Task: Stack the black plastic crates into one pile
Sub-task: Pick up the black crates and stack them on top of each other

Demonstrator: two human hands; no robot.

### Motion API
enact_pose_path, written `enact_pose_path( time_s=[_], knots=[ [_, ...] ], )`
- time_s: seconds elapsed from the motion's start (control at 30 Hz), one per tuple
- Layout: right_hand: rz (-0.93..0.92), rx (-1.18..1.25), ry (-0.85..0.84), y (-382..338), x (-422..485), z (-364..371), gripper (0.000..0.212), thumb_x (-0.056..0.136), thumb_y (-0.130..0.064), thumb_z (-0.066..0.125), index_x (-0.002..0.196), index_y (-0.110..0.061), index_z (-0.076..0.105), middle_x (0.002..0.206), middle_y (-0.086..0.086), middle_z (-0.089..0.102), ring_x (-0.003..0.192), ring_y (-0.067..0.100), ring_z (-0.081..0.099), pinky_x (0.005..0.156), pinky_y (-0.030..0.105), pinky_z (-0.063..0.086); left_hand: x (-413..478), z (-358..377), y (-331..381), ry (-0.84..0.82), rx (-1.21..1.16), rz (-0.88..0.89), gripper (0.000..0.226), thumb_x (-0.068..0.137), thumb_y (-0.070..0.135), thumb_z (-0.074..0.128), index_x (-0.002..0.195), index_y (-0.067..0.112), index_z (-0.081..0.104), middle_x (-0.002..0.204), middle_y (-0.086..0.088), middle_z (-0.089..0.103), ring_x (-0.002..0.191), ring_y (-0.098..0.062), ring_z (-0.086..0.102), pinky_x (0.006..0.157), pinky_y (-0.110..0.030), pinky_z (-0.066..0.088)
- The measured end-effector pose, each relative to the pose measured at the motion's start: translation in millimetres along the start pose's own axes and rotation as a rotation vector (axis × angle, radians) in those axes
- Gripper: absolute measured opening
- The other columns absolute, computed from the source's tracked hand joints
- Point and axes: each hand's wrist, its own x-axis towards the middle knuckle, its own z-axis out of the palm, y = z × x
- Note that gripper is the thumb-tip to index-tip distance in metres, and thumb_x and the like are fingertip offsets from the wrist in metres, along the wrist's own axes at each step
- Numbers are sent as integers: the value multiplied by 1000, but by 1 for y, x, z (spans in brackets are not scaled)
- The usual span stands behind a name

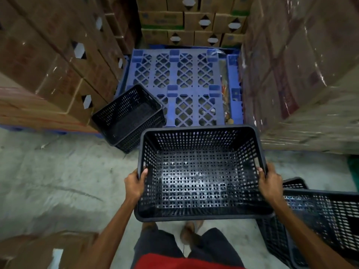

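Observation:
I hold an empty black perforated plastic crate (198, 171) level in front of me, above the floor. My left hand (135, 184) grips its left rim and my right hand (270, 184) grips its right rim. A second black crate (128, 117), which looks like a short pile of nested crates, sits ahead to the left, tilted, partly on the corner of the blue pallet. More black crates (322, 218) lie at my lower right, partly hidden by my right arm.
A blue plastic pallet (184, 78) lies on the floor straight ahead. Tall stacks of wrapped cardboard boxes (58, 65) wall the left, and further boxes (301, 74) the right and the back. Grey concrete floor (58, 181) spreads to my left. A carton sits at lower left.

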Motion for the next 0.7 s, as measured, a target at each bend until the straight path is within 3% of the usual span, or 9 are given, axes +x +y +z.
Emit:
enact_pose_path(
  time_s=[0.1, 0.23, 0.43, 0.57, 0.7],
  knots=[
    [21, -20, -16, 5, 5, 12, 27, 100, -23, 48, 117, -3, 51, 82, 30, 65, 72, 46, 63, 58, 39, 42, 9, 10, -6, -17, 4, -23, 37, 96, 36, 56, 108, 4, 71, 74, -9, 70, 72, -25, 68, 60, -31, 46],
    [-7, -38, -27, 13, 4, 26, 22, 102, -22, 43, 110, -2, 44, 73, 26, 61, 60, 41, 57, 50, 38, 39, 13, 24, -6, 9, 9, -3, 40, 99, 39, 50, 112, 5, 67, 87, -8, 71, 79, -26, 67, 65, -32, 49],
    [18, -74, -56, 11, 7, 28, 26, 103, -17, 42, 119, 3, 42, 83, 35, 62, 67, 46, 60, 56, 36, 37, 13, 32, 9, 61, 111, 6, 37, 102, 33, 44, 101, -1, 58, 77, -7, 60, 64, -20, 52, 59, -28, 35],
    [24, -92, -41, 7, 10, 27, 25, 102, -16, 43, 118, 3, 41, 79, 35, 62, 64, 48, 62, 51, 34, 34, 16, 36, 10, 75, 133, -25, 35, 103, 30, 44, 97, -3, 56, 75, -16, 61, 62, -24, 50, 60, -30, 34],
    [15, -124, -30, 5, 10, 28, 24, 102, -15, 44, 115, 4, 42, 75, 37, 61, 59, 48, 61, 49, 33, 33, 17, 36, 8, 80, 152, -3, 35, 102, 30, 45, 96, -3, 56, 76, -26, 66, 66, -40, 62, 59, -32, 36]
  ],
)
